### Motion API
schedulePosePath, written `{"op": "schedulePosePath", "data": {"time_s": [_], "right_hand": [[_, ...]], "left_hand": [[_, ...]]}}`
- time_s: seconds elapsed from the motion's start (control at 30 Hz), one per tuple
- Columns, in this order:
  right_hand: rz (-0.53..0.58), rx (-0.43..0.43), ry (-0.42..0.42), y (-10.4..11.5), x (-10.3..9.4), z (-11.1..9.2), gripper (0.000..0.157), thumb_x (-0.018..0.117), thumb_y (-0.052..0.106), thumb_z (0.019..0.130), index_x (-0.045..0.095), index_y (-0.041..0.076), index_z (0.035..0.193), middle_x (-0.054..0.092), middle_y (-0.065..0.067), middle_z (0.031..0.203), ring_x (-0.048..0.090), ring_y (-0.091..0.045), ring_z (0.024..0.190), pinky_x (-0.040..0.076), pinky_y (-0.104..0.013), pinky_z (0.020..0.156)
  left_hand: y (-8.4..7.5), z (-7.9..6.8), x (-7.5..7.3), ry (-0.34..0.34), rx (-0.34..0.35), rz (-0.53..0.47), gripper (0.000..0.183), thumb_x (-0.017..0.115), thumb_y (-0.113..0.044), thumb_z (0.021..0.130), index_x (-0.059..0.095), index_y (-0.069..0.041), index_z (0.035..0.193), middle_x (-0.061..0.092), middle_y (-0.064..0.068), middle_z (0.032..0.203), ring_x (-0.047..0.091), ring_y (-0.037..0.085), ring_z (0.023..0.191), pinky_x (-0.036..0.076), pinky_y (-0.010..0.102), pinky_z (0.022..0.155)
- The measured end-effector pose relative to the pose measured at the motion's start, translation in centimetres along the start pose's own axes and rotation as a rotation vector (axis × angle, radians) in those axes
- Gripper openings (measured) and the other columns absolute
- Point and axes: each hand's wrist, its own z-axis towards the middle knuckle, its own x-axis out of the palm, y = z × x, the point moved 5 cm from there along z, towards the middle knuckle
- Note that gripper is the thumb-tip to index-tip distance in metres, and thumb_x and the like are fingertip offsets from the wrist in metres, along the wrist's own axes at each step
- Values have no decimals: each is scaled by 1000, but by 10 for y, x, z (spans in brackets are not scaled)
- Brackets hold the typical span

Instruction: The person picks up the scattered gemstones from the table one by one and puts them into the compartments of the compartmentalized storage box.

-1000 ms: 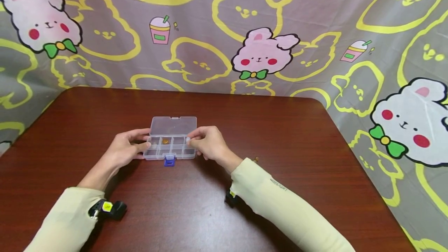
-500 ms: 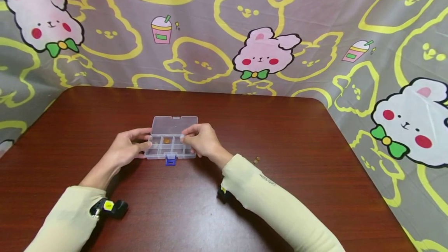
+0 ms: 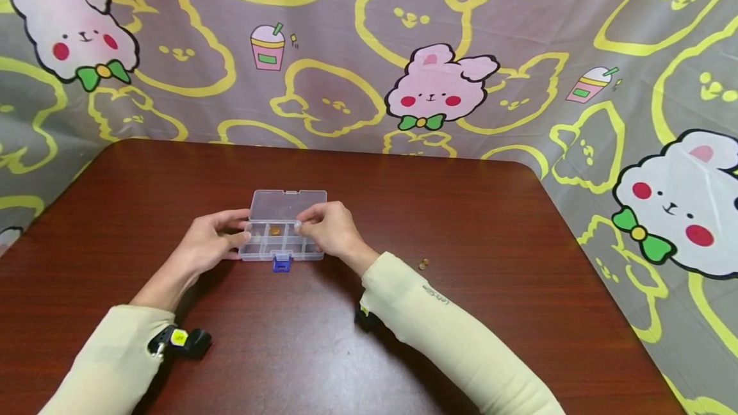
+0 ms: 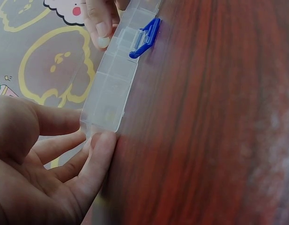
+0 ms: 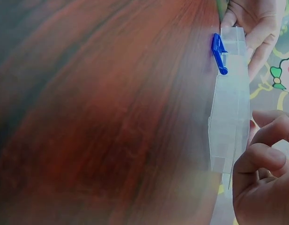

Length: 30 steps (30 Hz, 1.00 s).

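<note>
A clear plastic compartment box [image 3: 282,250] lies on the table with its lid [image 3: 288,205] raised at the back and a blue latch [image 3: 282,264] at the front. My left hand [image 3: 213,240] grips the box's left end, thumb on the near side and fingers behind. Over the back row of compartments, my right hand [image 3: 334,229] pinches a small pale, rounded bead [image 4: 103,42] between thumb and forefinger. One back compartment holds an amber piece [image 3: 275,231]. In the left wrist view, the bead shows just beyond the box wall, at the right hand's fingertips.
Right of the box, a few small amber and clear pieces [image 3: 423,264] lie on the brown wooden table [image 3: 461,210]. A patterned cloth [image 3: 328,11] hangs behind the table's far edge.
My right hand has shifted left, from the box's right end to over a compartment nearer the middle, exposing the loose pieces beside the sleeve. My left hand keeps its hold.
</note>
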Motion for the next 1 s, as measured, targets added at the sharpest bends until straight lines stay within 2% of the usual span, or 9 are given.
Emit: {"op": "schedulePosePath", "data": {"time_s": [0.23, 0.47, 1.0], "right_hand": [[-28, -5, -6, 1, 0, 0, 12, 78, 7, 87, 78, 5, 99, 69, 2, 73, 53, -11, 45, 46, -22, 44], [-39, -23, -10, 1, -1, -1, 11, 79, 7, 86, 78, 5, 97, 68, 2, 71, 50, -8, 43, 43, -21, 42], [-35, -30, 5, 1, -1, -4, 9, 79, 8, 87, 77, 5, 95, 69, 2, 73, 50, -9, 43, 43, -21, 43]], "left_hand": [[-1, 0, 0, 3, 1, -3, 53, 60, 0, 97, 44, 6, 147, 53, 32, 131, 65, 19, 90, 59, 31, 69], [-2, 0, 0, 2, -1, 2, 53, 60, 0, 97, 44, 6, 147, 53, 32, 132, 66, 20, 90, 59, 31, 69], [0, 0, 0, -6, -9, 6, 53, 62, -1, 97, 44, 5, 147, 53, 31, 132, 66, 20, 90, 59, 31, 68]]}}
